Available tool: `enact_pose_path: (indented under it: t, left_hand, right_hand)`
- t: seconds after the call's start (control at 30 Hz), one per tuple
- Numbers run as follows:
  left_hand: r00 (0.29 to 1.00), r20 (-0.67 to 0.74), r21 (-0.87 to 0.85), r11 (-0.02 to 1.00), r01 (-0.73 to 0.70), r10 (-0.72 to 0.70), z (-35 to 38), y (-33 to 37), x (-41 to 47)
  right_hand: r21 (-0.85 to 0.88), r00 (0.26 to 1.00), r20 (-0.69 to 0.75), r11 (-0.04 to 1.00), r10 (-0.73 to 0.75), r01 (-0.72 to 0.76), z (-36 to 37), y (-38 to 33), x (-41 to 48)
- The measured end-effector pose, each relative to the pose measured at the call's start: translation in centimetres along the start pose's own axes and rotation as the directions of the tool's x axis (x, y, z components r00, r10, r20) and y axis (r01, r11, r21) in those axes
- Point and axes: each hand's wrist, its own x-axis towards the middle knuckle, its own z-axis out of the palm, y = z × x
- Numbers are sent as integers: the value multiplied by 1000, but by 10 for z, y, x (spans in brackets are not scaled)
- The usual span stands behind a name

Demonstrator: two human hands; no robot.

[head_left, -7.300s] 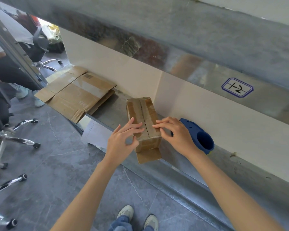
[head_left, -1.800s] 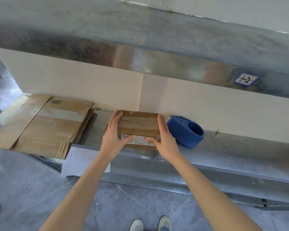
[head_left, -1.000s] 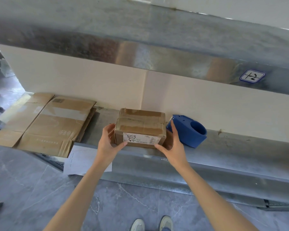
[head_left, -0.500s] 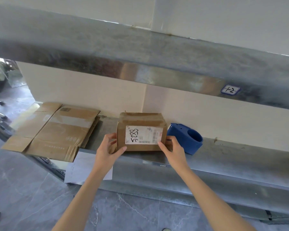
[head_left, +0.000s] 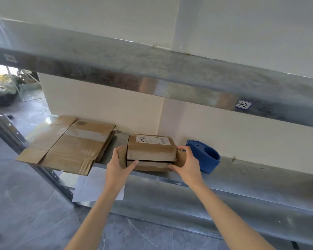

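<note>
A small brown cardboard box [head_left: 151, 150] sits near the front edge of a metal shelf [head_left: 242, 174], its white label with handwritten digits facing up. The flapped end faces me, with the side flaps spread outward. My left hand [head_left: 118, 163] grips the left flap, thumb on the lower front flap. My right hand [head_left: 186, 164] grips the right flap, fingers curled over its top.
Flattened cardboard boxes [head_left: 70, 143] lie on the shelf to the left and overhang its edge. A blue plastic tape dispenser [head_left: 204, 156] stands just right of the box. An upper metal shelf [head_left: 152, 69] hangs overhead. A white paper sheet [head_left: 94, 186] lies below.
The box has been tipped back, so its label went from facing me to facing up. Both hands shifted from the box's sides to the opened end flaps.
</note>
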Motion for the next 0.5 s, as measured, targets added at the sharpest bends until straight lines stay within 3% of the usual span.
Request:
enact_pose_path:
  t: [0.3, 0.5]
  left_hand:
    - [999, -34, -59, 998, 3, -5, 1, 4, -5]
    - [987, -153, -36, 998, 52, -57, 8, 11, -5]
  right_hand:
    - [36, 1000, -14, 999, -24, 24, -8, -5, 0]
    - [7, 998, -62, 1000, 21, -21, -7, -17, 4]
